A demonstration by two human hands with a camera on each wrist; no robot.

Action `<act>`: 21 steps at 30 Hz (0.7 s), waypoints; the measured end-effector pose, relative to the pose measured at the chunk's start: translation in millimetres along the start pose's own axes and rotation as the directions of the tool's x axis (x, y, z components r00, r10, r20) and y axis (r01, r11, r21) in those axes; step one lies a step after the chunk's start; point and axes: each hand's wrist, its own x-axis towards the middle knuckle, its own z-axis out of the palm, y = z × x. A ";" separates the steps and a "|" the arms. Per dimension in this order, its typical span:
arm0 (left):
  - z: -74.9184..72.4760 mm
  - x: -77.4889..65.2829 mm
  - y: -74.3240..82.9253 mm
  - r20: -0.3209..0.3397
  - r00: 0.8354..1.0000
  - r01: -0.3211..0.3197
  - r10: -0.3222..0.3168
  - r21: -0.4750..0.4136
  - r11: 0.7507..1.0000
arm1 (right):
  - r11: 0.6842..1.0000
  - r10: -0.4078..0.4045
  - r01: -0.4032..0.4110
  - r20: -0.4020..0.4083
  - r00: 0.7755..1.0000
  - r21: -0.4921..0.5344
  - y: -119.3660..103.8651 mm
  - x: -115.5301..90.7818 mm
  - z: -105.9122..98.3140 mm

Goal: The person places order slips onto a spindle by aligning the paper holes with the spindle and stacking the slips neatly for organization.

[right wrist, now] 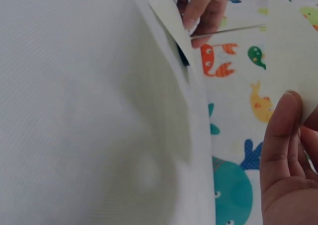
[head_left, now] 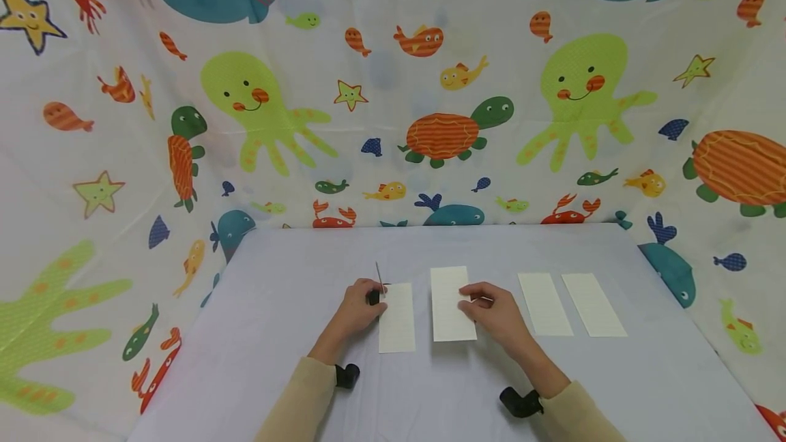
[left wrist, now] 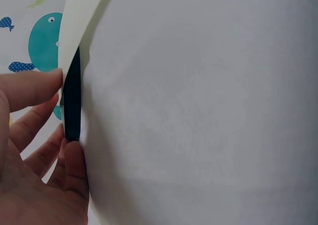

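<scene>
My left hand (head_left: pixel 359 307) pinches a small cream paper sheet (head_left: pixel 398 319) by its left edge, thumb on top. Held with that sheet is a dark-handled tool (left wrist: pixel 72 106); its thin metal blade (head_left: pixel 379 275) points up and away past the fingertips, and its kind cannot be made out. To the right, my right hand (head_left: pixel 497 312) pinches another cream sheet (head_left: pixel 450 305) by its right edge between thumb and fingers. This sheet is raised off the table, with a shadow below it. In the right wrist view, the sheet (right wrist: pixel 290 56) stands up from the fingertips.
Two more cream sheets (head_left: pixel 545 304) (head_left: pixel 594 304) lie side by side to the right of my right hand. A white cloth (head_left: pixel 245 333) covers the table. Behind and at the sides hangs a curtain (head_left: pixel 381 87) printed with sea animals.
</scene>
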 end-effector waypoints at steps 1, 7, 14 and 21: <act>0.2 0.0 0.2 0.000 1.000 0.000 0.000 0.000 1.000 | 1.000 0.000 0.000 0.000 1.000 0.000 -1.1 -0.1 0.5; -0.1 0.2 0.0 0.000 1.000 0.003 -0.003 -0.013 1.000 | 1.000 -0.010 0.010 0.013 1.000 0.022 -5.0 1.1 3.2; -0.8 0.2 0.0 0.004 1.000 0.009 -0.009 -0.004 1.000 | 1.000 -0.015 0.014 0.015 1.000 0.028 -11.1 1.7 6.9; -0.9 -2.1 -0.9 -0.008 0.998 -0.063 0.063 -0.026 0.998 | 0.999 -0.030 0.029 0.018 0.999 0.045 -18.7 1.3 10.7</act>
